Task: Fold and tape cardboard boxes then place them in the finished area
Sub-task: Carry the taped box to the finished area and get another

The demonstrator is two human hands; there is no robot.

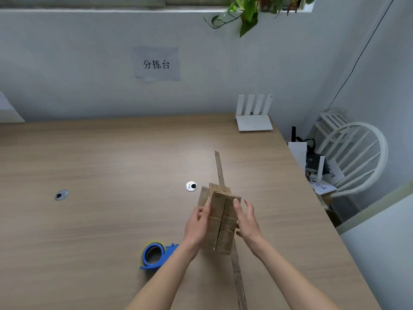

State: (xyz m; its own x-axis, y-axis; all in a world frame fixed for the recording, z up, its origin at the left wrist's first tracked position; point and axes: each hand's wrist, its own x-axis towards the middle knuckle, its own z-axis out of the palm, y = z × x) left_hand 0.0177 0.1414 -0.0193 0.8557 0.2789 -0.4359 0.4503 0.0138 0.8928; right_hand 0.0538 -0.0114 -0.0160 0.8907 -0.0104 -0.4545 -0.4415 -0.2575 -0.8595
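Room: pale wall with a paper sign, a plant hanging from the sill, a white chair at the right holding papers and small devices.
Surface: wooden table with two round cable holes, one near the middle; a white router stands at the far edge.
Box: your cardboard box sits on the table near the right front, between your two hands. Two flaps meet along a centre seam with the fluted edge showing; one flap stands up at the far end and another lies toward you.
Left hand: your left hand presses flat against the left side of the box, fingers straight, not curled round it.
Right hand: your right hand is spread with relaxed fingers just beside the right flap; whether it touches is hard to tell.
Tape: a blue tape dispenser lies on the table just left of your left forearm, apart from the box.
Handling: judge the box light, stiff along its panels, weak at the creases. The flaps probably spring open if released.
Hold: press on the flat panels close to the seam, not on the loose flaps. Keep one palm on the seam while you reach for the tape.
Risk: squeezing the walls hard may buckle them.
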